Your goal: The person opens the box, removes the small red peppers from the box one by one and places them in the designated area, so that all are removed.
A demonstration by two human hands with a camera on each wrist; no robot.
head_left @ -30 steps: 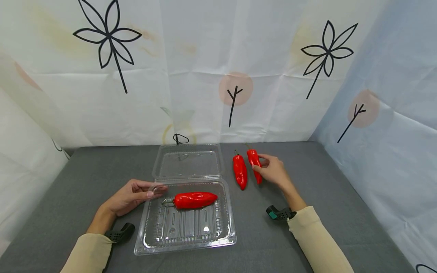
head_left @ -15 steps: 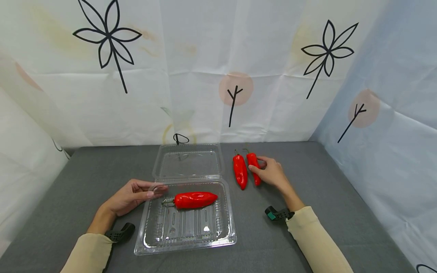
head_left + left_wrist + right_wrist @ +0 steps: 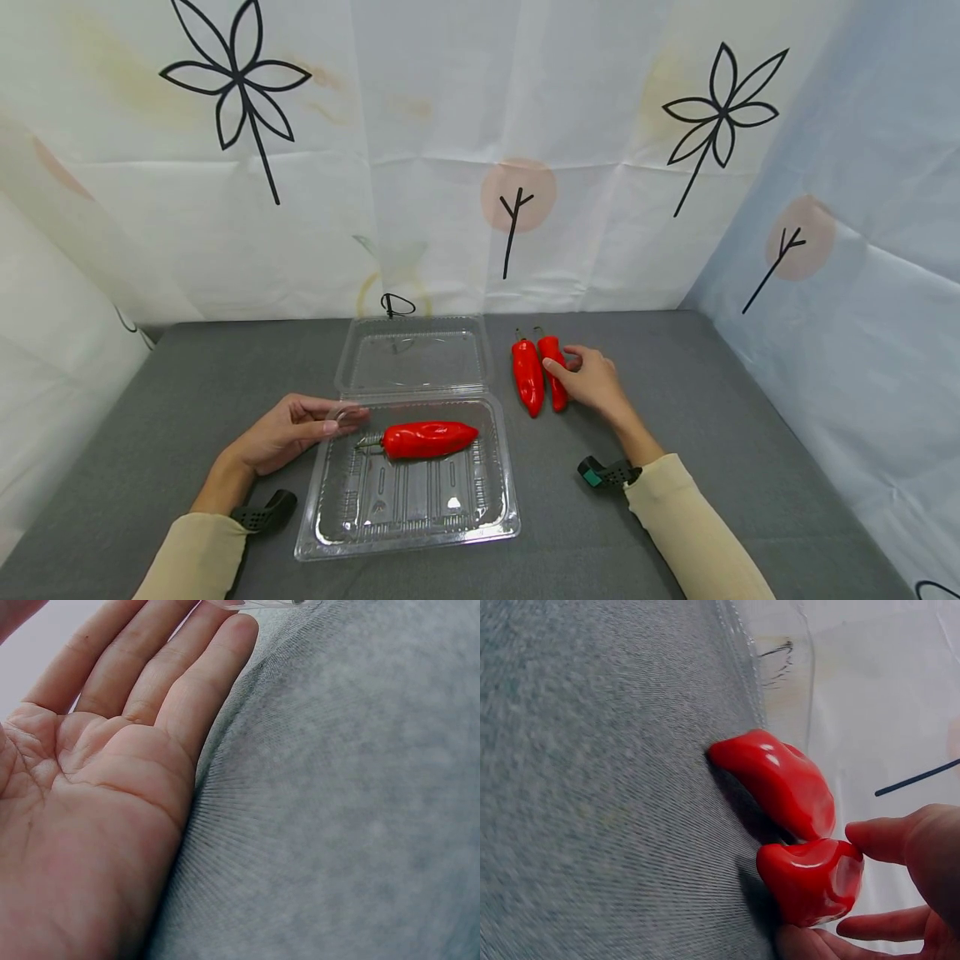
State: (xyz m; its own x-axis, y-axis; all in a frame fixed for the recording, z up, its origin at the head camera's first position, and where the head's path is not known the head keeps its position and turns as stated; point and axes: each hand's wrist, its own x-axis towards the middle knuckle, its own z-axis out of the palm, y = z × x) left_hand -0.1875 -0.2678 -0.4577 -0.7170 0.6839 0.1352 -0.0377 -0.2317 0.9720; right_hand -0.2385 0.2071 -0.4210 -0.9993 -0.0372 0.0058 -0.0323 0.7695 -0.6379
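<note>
A clear plastic container (image 3: 412,500) lies with its lid (image 3: 412,358) folded back, and one red pepper (image 3: 429,440) lies across its tray. My left hand (image 3: 288,429) pinches the container's upper left corner between thumb and fingers; in the left wrist view the left hand (image 3: 112,772) shows its palm, fingers extended to a bit of clear plastic. My right hand (image 3: 592,379) pinches a red pepper (image 3: 555,385), seen in the right wrist view as the lower pepper (image 3: 810,881). Just left of it lies another red pepper (image 3: 528,379), close beside or touching.
Grey cloth (image 3: 675,375) covers the table. A white patterned backdrop (image 3: 435,217) stands behind, with a bluish side panel (image 3: 862,333) at the right. Both wrists wear dark bands.
My right hand has moved slightly left with the pepper it holds, bringing it closer to the one beside it. My left hand and the container have not moved.
</note>
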